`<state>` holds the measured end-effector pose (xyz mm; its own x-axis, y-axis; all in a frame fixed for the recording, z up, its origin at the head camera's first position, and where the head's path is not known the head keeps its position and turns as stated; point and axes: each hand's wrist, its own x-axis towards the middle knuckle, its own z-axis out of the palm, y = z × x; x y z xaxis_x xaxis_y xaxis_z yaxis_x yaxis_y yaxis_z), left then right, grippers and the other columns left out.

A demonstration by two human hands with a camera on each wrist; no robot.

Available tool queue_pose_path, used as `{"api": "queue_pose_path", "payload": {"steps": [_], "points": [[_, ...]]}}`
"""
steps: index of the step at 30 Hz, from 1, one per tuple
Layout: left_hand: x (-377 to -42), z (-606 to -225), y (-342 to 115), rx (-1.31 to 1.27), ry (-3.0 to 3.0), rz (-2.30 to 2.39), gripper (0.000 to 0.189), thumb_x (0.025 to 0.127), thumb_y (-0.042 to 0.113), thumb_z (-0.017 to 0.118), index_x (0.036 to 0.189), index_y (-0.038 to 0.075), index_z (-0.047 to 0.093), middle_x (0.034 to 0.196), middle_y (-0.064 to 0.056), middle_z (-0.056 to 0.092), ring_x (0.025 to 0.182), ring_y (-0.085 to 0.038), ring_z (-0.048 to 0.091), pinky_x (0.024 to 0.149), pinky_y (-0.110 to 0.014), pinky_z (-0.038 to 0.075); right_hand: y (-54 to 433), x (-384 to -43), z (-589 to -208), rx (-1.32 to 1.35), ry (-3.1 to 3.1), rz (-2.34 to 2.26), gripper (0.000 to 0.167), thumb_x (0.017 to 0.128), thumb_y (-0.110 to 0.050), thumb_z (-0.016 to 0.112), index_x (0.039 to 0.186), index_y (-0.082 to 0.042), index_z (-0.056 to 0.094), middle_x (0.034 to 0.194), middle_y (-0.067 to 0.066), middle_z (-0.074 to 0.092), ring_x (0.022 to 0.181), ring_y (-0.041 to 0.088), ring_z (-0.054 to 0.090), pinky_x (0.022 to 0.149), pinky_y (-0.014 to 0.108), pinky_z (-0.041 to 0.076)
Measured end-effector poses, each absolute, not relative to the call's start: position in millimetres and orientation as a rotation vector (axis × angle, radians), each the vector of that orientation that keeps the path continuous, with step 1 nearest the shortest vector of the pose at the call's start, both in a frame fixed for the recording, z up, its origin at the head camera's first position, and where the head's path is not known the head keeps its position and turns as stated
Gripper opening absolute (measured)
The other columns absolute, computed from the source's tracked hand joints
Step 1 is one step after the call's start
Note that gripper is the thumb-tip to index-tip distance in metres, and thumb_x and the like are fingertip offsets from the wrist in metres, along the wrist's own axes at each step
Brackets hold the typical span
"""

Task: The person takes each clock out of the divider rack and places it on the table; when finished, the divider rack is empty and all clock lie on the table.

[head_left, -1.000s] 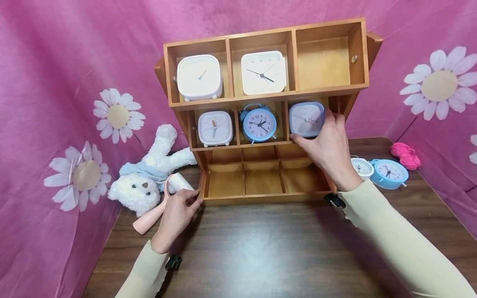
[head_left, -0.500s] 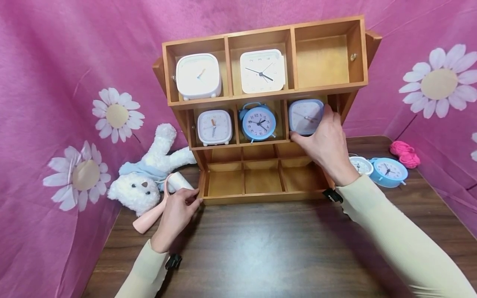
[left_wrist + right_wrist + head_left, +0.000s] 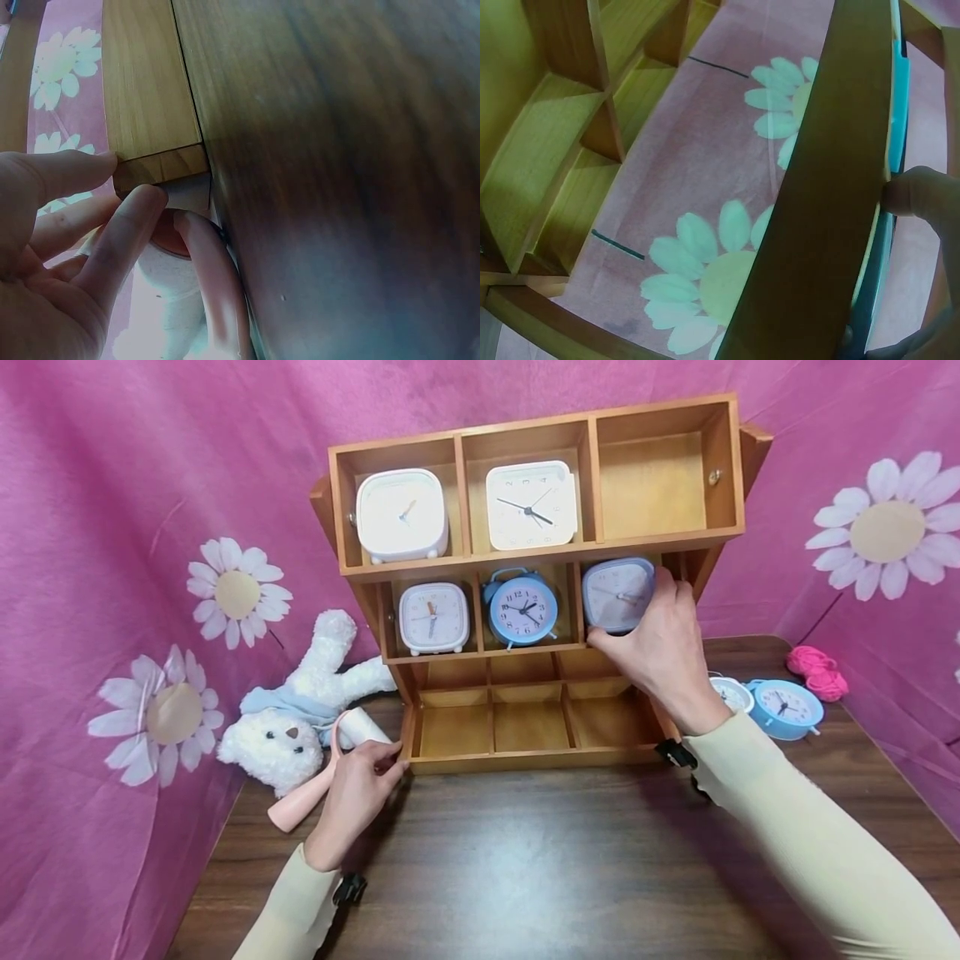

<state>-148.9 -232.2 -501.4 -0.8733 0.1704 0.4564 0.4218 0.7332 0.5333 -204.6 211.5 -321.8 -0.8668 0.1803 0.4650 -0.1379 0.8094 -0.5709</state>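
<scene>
A wooden rack with tiers of compartments stands on the dark wood table. In the head view my right hand holds a blue rounded-square alarm clock in the middle tier's right compartment. The thumb lies at its lower left and the fingers at its right side; the clock tilts slightly. To its left sit a round blue twin-bell clock and a white square clock. My left hand pinches the rack's front left bottom corner, as the left wrist view shows at the wooden end.
Two white clocks fill the top tier's left and middle compartments. A white teddy bear and a pink cylindrical object lie left. Right stand a white clock, a blue clock and pink yarn.
The blue square clock in my right hand has risen slightly and tilted, its right side now higher. My left hand has stayed at the rack's corner.
</scene>
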Motion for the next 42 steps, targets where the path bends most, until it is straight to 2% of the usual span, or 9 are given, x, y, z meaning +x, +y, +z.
{"api": "queue_pose_path", "payload": {"steps": [15, 16, 22, 23, 26, 29, 33, 37, 42], "points": [[-146.7, -496.3, -227.0, -0.465, -2.536, -0.915, 0.028, 0.097, 0.022, 0.088, 0.118, 0.004, 0.087, 0.103, -0.015, 0.083, 0.082, -0.018, 0.078, 0.07, -0.033, 0.062, 216.0, -182.2, -307.3, -0.042, -2.55, 0.866, 0.111, 0.081, -0.042, 0.091, 0.165, 0.005, 0.037, 0.142, 0.037, 0.052, 0.127, 0.051, 0.051, 0.108, 0.07, 0.046], [-147.7, -498.2, -228.0, -0.462, -2.533, -0.918, 0.028, 0.097, 0.023, 0.088, 0.117, 0.004, 0.087, 0.102, -0.014, 0.083, 0.082, -0.016, 0.077, 0.069, -0.03, 0.061, 216.6, -180.1, -306.9, -0.044, -2.558, 0.869, 0.111, 0.081, -0.042, 0.091, 0.166, 0.005, 0.037, 0.142, 0.037, 0.052, 0.127, 0.051, 0.051, 0.108, 0.07, 0.046], [-130.6, -460.0, -209.7, -0.381, -2.63, -0.871, 0.025, 0.094, 0.01, 0.088, 0.117, -0.001, 0.086, 0.107, -0.018, 0.084, 0.088, -0.026, 0.08, 0.076, -0.039, 0.064, 222.0, -165.6, -304.9, -0.058, -2.609, 0.871, 0.114, 0.082, -0.045, 0.092, 0.169, 0.001, 0.034, 0.146, 0.035, 0.049, 0.128, 0.05, 0.05, 0.107, 0.071, 0.046], [-133.6, -465.8, -212.7, -0.381, -2.641, -0.858, 0.024, 0.097, 0.014, 0.086, 0.118, 0.002, 0.086, 0.108, -0.016, 0.085, 0.089, -0.026, 0.08, 0.076, -0.041, 0.064, 223.2, -163.1, -305.1, -0.06, -2.616, 0.871, 0.115, 0.082, -0.045, 0.092, 0.17, 0.001, 0.034, 0.147, 0.036, 0.049, 0.128, 0.05, 0.051, 0.107, 0.072, 0.046], [-146.7, -491.7, -226.0, -0.39, -2.633, -0.855, 0.026, 0.099, 0.024, 0.086, 0.12, 0.008, 0.087, 0.108, -0.01, 0.085, 0.087, -0.016, 0.079, 0.075, -0.032, 0.063, 227.9, -155.3, -307.1, -0.064, -2.628, 0.863, 0.116, 0.082, -0.045, 0.092, 0.171, 0.0, 0.033, 0.148, 0.036, 0.049, 0.128, 0.052, 0.052, 0.105, 0.073, 0.046], [-149.4, -498.8, -230.2, -0.418, -2.598, -0.87, 0.028, 0.097, 0.025, 0.088, 0.119, 0.008, 0.088, 0.107, -0.01, 0.085, 0.085, -0.016, 0.078, 0.072, -0.031, 0.062, 234.6, -147.4, -310.5, -0.067, -2.627, 0.857, 0.115, 0.082, -0.045, 0.093, 0.171, -0.001, 0.034, 0.15, 0.036, 0.05, 0.13, 0.053, 0.052, 0.104, 0.073, 0.046], [-133.6, -466.6, -214.4, -0.428, -2.576, -0.884, 0.026, 0.094, 0.014, 0.088, 0.115, -0.001, 0.086, 0.105, -0.018, 0.084, 0.084, -0.024, 0.079, 0.072, -0.034, 0.062, 246.6, -137.5, -319.3, -0.052, -2.63, 0.855, 0.113, 0.081, -0.043, 0.094, 0.17, -0.003, 0.037, 0.149, 0.034, 0.052, 0.132, 0.051, 0.051, 0.1, 0.072, 0.045], [-145.3, -491.1, -226.3, -0.437, -2.56, -0.903, 0.028, 0.095, 0.023, 0.089, 0.116, 0.005, 0.088, 0.106, -0.013, 0.085, 0.084, -0.014, 0.077, 0.074, -0.026, 0.059, 259.4, -128.6, -332.0, -0.039, -2.646, 0.842, 0.112, 0.081, -0.041, 0.095, 0.17, -0.002, 0.038, 0.147, 0.034, 0.053, 0.132, 0.051, 0.05, 0.098, 0.071, 0.044], [-158.0, -515.4, -238.4, -0.449, -2.551, -0.899, 0.029, 0.096, 0.027, 0.088, 0.119, 0.009, 0.088, 0.109, -0.01, 0.085, 0.085, -0.012, 0.077, 0.076, -0.025, 0.058, 272.2, -116.3, -343.4, -0.045, -2.644, 0.818, 0.112, 0.08, -0.038, 0.096, 0.168, -0.001, 0.039, 0.145, 0.036, 0.054, 0.132, 0.051, 0.049, 0.094, 0.069, 0.043]]}}
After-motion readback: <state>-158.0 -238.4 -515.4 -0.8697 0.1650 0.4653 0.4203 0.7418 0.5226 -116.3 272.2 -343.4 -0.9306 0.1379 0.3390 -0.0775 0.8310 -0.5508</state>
